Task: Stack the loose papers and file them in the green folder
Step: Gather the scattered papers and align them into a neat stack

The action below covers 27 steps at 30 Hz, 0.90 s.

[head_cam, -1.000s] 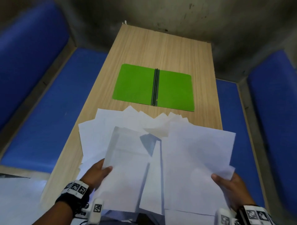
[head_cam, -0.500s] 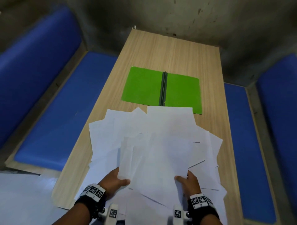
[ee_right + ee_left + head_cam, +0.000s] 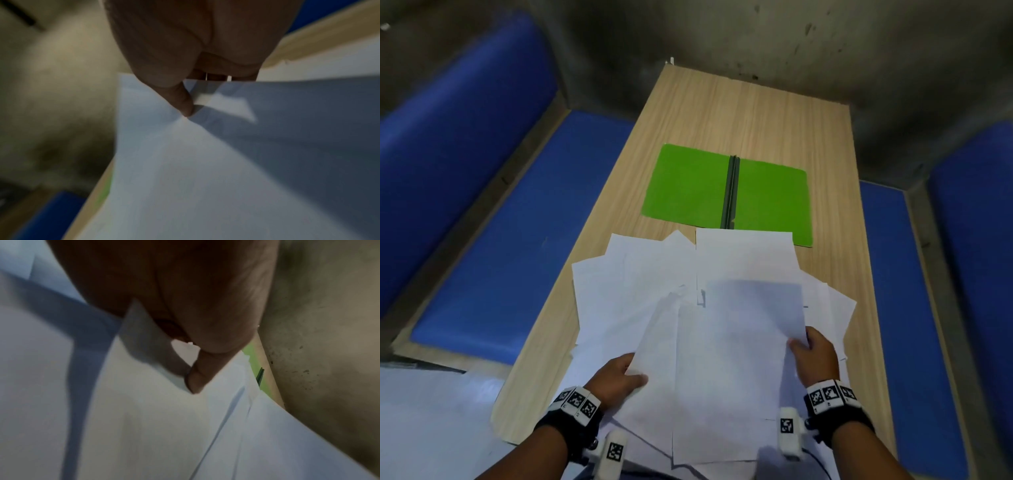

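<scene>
A green folder (image 3: 688,185) lies open and flat on the middle of the wooden table (image 3: 756,113), its dark spine running down the centre. Several loose white papers (image 3: 626,294) are fanned over the near half of the table, the farthest sheet overlapping the folder's near edge. A small bunch of sheets (image 3: 729,370) is lifted above the pile. My left hand (image 3: 625,375) pinches its left edge, thumb on top (image 3: 197,376). My right hand (image 3: 811,349) pinches the right edge, thumb on top (image 3: 185,104), fingers beneath.
Blue padded benches (image 3: 517,219) run along both sides of the table, with a second one (image 3: 887,274) on the right. A grey concrete wall (image 3: 791,41) stands behind the table's far end. The far part of the tabletop beyond the folder is bare wood.
My hands have drawn the fanned sheets together into a narrower bunch. The right hand has slid up and outward along the right edge, and the bunch is raised off the pile.
</scene>
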### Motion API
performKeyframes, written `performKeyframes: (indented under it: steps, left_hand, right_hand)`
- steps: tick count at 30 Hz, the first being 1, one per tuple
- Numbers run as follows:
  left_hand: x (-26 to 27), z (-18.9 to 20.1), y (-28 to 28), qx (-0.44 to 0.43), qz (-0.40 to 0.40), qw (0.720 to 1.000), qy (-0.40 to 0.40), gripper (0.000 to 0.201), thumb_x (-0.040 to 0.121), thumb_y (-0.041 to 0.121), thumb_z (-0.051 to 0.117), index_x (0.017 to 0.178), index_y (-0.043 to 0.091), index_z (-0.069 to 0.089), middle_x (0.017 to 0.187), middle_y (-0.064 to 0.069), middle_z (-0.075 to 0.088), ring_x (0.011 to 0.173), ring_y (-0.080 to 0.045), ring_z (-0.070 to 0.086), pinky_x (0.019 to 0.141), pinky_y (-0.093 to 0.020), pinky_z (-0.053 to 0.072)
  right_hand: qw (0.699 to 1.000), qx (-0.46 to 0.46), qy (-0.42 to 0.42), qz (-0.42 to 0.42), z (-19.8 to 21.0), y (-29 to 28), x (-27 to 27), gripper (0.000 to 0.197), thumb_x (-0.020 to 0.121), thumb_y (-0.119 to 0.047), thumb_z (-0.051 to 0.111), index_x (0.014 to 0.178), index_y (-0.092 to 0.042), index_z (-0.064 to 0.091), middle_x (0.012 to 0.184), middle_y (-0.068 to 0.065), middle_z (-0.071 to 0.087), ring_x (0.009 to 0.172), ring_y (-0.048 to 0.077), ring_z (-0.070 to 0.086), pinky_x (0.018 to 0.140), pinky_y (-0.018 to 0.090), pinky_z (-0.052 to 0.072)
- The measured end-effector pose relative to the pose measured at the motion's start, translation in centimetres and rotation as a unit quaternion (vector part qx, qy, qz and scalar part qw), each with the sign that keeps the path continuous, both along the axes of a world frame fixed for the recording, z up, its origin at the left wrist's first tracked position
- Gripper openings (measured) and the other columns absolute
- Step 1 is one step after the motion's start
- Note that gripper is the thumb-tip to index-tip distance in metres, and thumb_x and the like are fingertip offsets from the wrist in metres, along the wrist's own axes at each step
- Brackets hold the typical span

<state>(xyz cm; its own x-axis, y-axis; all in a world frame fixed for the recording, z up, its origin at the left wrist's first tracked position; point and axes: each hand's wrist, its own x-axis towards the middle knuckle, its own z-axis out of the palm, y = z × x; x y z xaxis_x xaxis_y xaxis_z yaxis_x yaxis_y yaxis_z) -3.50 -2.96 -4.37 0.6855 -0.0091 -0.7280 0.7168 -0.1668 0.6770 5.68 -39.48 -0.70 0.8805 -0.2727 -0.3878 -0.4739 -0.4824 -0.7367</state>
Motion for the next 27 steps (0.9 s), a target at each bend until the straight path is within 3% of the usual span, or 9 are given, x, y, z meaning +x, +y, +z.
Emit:
performKeyframes:
  steps: [3, 5, 9, 12, 16, 20, 22, 24, 27]
  left_hand:
    - [-0.5, 0.0, -0.3, 0.003, 0.048, 0.999, -0.005, 0.019, 0.092, 0.026, 0.068, 0.108, 0.016, 0.073, 0.098, 0.001, 0.079, 0.091, -0.015, 0.075, 0.072, -0.023, 0.056]
    - [-0.4, 0.2, -0.5, 0.009, 0.047, 0.999, -0.006, 0.021, 0.091, 0.033, 0.068, 0.104, 0.016, 0.074, 0.097, 0.002, 0.079, 0.092, -0.016, 0.075, 0.073, -0.023, 0.055]
    - [-0.2, -0.5, 0.3, 0.035, -0.010, 0.999, -0.018, 0.031, 0.076, 0.013, 0.072, 0.106, 0.022, 0.071, 0.094, 0.002, 0.079, 0.087, -0.018, 0.074, 0.080, -0.032, 0.058]
    - [0.0, -1.1, 0.7, 0.069, -0.029, 0.997, -0.023, 0.030, 0.076, 0.022, 0.075, 0.106, 0.025, 0.070, 0.092, 0.011, 0.078, 0.088, -0.009, 0.072, 0.092, -0.039, 0.055]
    - [0.4, 0.1, -0.7, 0.040, 0.029, 0.997, -0.056, 0.030, 0.089, 0.011, 0.071, 0.084, 0.036, 0.055, 0.053, 0.040, 0.059, 0.070, 0.010, 0.059, 0.068, -0.008, 0.051]
    - [0.1, -0.9, -0.7, 0.025, 0.089, 0.995, -0.043, 0.013, 0.087, 0.011, 0.073, 0.088, 0.022, 0.066, 0.071, 0.015, 0.076, 0.086, -0.005, 0.072, 0.062, -0.012, 0.051]
    - [0.2, -0.7, -0.9, 0.008, 0.108, 0.993, -0.053, 0.016, 0.088, 0.016, 0.072, 0.085, 0.028, 0.063, 0.067, 0.023, 0.073, 0.078, 0.001, 0.070, 0.063, -0.014, 0.050]
    - [0.5, 0.7, -1.4, -0.016, 0.113, 0.992, -0.055, 0.025, 0.091, 0.018, 0.069, 0.079, 0.034, 0.053, 0.050, 0.039, 0.058, 0.066, 0.008, 0.065, 0.056, -0.008, 0.046]
    - [0.7, 1.4, -1.4, -0.045, 0.114, 0.992, -0.038, 0.026, 0.084, 0.027, 0.077, 0.082, 0.036, 0.052, 0.059, 0.034, 0.064, 0.067, 0.010, 0.060, 0.064, -0.009, 0.045]
  right_hand:
    - [0.999, -0.036, 0.007, 0.035, 1.2, -0.9, 1.1, 0.006, 0.085, 0.000, 0.057, 0.086, 0.002, 0.062, 0.081, 0.017, 0.066, 0.073, 0.029, 0.058, 0.058, 0.025, 0.041]
    - [0.996, -0.014, 0.020, 0.090, 2.0, -1.0, 1.7, 0.012, 0.085, 0.002, 0.057, 0.088, -0.006, 0.065, 0.082, 0.006, 0.067, 0.080, 0.030, 0.062, 0.060, 0.023, 0.044]
    - [0.968, -0.051, 0.113, 0.218, 1.3, 0.8, 2.5, 0.025, 0.079, -0.012, 0.074, 0.102, -0.019, 0.067, 0.094, 0.004, 0.070, 0.091, 0.025, 0.066, 0.074, 0.029, 0.051]
    - [0.964, -0.134, 0.175, 0.148, -0.9, 2.5, 2.0, 0.066, 0.069, -0.038, 0.083, 0.120, -0.005, 0.056, 0.115, 0.017, 0.061, 0.101, 0.031, 0.062, 0.077, 0.030, 0.049]
    - [0.963, -0.139, 0.221, 0.072, -1.6, 4.8, 1.0, 0.101, 0.060, -0.045, 0.088, 0.137, -0.001, 0.039, 0.138, 0.018, 0.047, 0.122, 0.034, 0.052, 0.087, 0.034, 0.049]
    - [0.981, -0.075, 0.172, 0.057, -1.7, 6.3, 0.1, 0.109, 0.043, -0.074, 0.078, 0.129, -0.014, 0.050, 0.127, 0.005, 0.061, 0.114, 0.028, 0.058, 0.095, 0.039, 0.047]
    - [0.970, -0.110, 0.160, 0.144, -1.4, 6.1, -0.2, 0.094, 0.044, -0.075, 0.075, 0.120, -0.026, 0.052, 0.111, -0.007, 0.061, 0.105, 0.023, 0.057, 0.089, 0.037, 0.042]
    - [0.950, -0.124, 0.152, 0.243, -1.4, 5.6, -0.4, 0.068, 0.052, -0.054, 0.081, 0.108, -0.030, 0.050, 0.097, -0.011, 0.060, 0.090, 0.018, 0.057, 0.078, 0.033, 0.046]
    - [0.936, -0.113, 0.127, 0.309, -1.6, 4.8, -0.9, 0.025, 0.074, -0.021, 0.076, 0.078, -0.023, 0.051, 0.068, -0.006, 0.055, 0.061, 0.010, 0.050, 0.061, 0.030, 0.047]
